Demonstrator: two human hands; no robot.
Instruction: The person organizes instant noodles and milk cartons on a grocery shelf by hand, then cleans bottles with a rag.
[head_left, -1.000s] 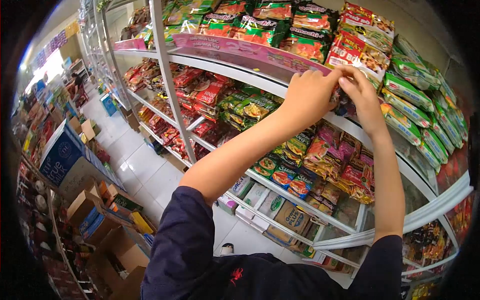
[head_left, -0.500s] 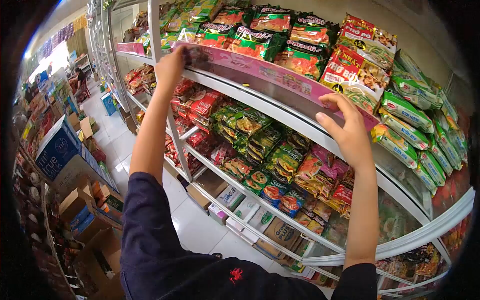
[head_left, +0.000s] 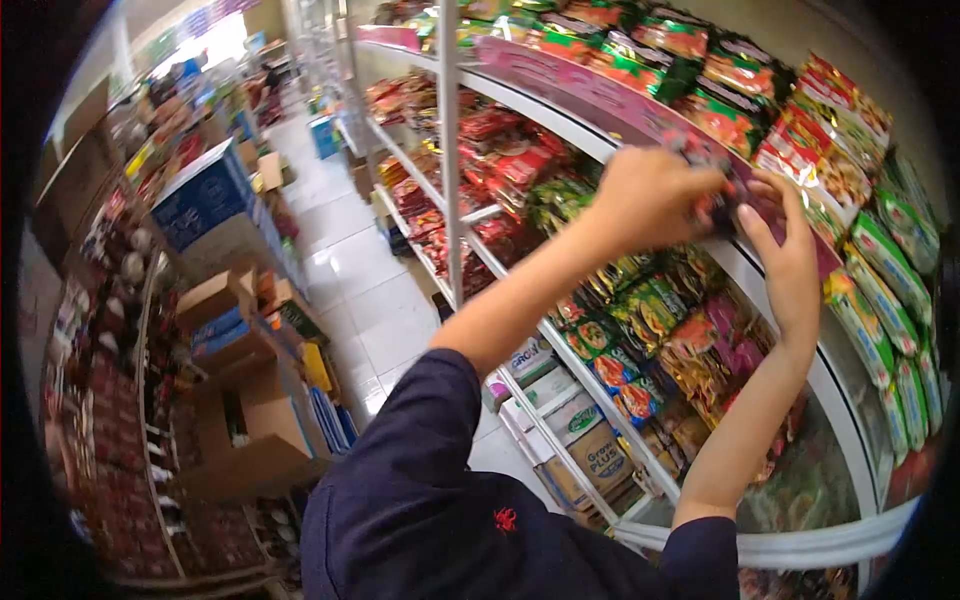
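Observation:
My left hand [head_left: 655,200] is closed on a dark, crumpled, patterned thing [head_left: 716,212], blurred and perhaps cloth. It holds this against the pink printed strip [head_left: 590,80] along the front of the upper shelf. Close beside it, my right hand [head_left: 788,250] has its fingers and thumb curled around the strip, right at the edge of the dark thing. Behind the strip stand black-and-green noodle packets [head_left: 725,120] and red-and-white noodle packets [head_left: 825,150]. Green-and-white packets [head_left: 895,290] are stacked to the right of my right hand.
Green noodle packs [head_left: 650,305] and red packs [head_left: 500,150] fill the lower shelf. A white metal post [head_left: 448,150] stands left of my left arm. Cartons [head_left: 245,420] and a blue box [head_left: 205,195] line the tiled aisle [head_left: 350,270].
My left hand has moved right along the pink strip with the dark thing, coming close to my right hand. The view has swung left, showing more of the aisle.

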